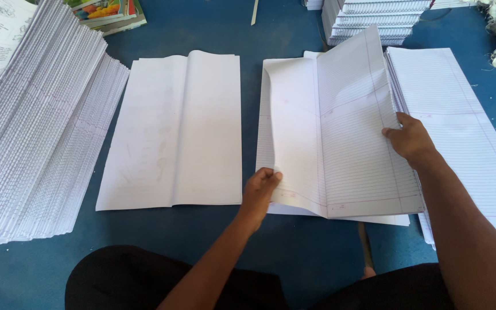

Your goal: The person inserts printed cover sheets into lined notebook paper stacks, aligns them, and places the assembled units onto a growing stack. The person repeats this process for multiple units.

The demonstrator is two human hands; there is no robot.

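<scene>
A long bundle of ruled white sheets lies on the blue floor in front of me, folded along its middle with the left half curling up. My left hand pinches the lower left edge of that curling half. My right hand grips the right edge of the raised right half, beside a flat pile of ruled sheets.
A plain white folded sheet lies flat to the left. A tall fanned stack of folded sheets fills the far left. More bound stacks stand at the back, colourful booklets at top left. My dark-clothed knees are at the bottom.
</scene>
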